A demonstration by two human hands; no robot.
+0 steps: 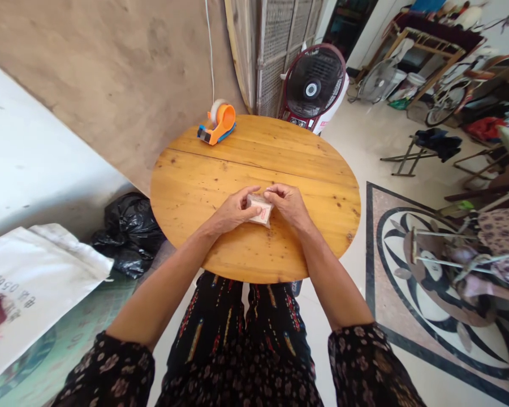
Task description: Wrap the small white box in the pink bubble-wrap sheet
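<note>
A small pale packet [263, 213] with red print, which looks wrapped in clear plastic, is held just over the near middle of the round wooden table [322, 164]. My left hand [234, 210] grips it from the left, thumb lying across its top face. At the packet's upper right corner, my right hand [288, 203] has its thumb and forefinger pinched together; what lies between those fingertips is too small to make out. Near the table's far left edge stands an orange and blue tape dispenser [220, 124] with a roll of clear tape in it.
A dark red fan [314, 85] stands just behind the table. Black plastic bags [129, 232] and a white printed sack [38, 277] lie to the left. On the right are a folding stool [411, 155] with dark cloth on it and a chair with patterned fabric [503, 234].
</note>
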